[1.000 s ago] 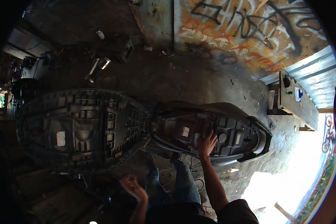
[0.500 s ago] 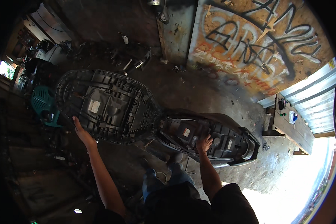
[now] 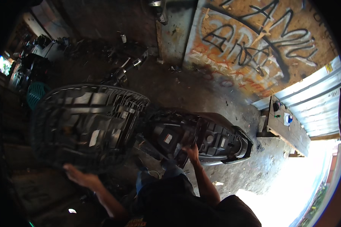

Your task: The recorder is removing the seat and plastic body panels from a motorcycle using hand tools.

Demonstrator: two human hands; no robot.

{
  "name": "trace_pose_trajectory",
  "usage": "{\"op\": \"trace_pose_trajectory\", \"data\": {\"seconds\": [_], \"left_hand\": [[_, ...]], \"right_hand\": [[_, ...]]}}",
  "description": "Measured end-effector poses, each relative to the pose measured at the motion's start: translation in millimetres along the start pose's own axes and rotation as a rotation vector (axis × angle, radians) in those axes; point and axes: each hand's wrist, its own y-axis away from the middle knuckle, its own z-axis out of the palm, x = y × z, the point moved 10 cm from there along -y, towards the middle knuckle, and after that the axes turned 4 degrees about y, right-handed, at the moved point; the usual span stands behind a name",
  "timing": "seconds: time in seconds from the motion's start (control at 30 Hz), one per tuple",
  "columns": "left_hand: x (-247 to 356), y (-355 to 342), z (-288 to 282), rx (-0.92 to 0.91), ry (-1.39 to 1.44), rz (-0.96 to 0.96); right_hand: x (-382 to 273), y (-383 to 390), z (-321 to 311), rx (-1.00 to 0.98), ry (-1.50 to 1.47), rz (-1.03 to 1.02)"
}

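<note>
A scooter's dark seat is swung up on the left, its ribbed underside showing. My left hand is at the seat's near rim, holding it; motion blurs the fingers and some are hidden. To the right lies the scooter's open under-seat body, with black plastic compartments. My right hand is closed on the near part of a dark flat panel, which stands tilted up across the compartments. A label shows on the black cover to its left.
A wooden bench with small items stands at the right by corrugated metal sheeting. Metal parts and a spray can are on the far side. A green plastic chair is behind the seat at the left.
The seat has tilted and come nearer, and my left hand has moved with its rim, down in the picture. My right hand has lifted a dark panel from the compartment area.
</note>
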Motion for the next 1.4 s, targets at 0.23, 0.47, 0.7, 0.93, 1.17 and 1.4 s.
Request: {"op": "trace_pose_trajectory", "data": {"seconds": [0.23,0.47,0.7,0.93,1.17,1.4], "left_hand": [[-38,-51,-159,0.24,0.287,-0.322],[-77,26,-192,0.094,-0.148,-0.23],[-172,71,-209,-0.062,-0.454,-0.053],[-271,65,-253,-0.079,-0.654,0.026],[-400,73,-371,0.817,0.229,-0.959],[-464,26,-378,0.82,0.117,-0.64]], "right_hand": [[-36,84,37,-0.18,0.025,-0.123],[11,83,114,-0.427,0.212,-0.068],[67,99,214,-0.657,0.418,-0.057],[61,158,344,-0.618,0.6,0.012],[7,221,504,-0.65,0.895,-0.055],[-41,294,698,-1.012,0.704,-0.099]]}}
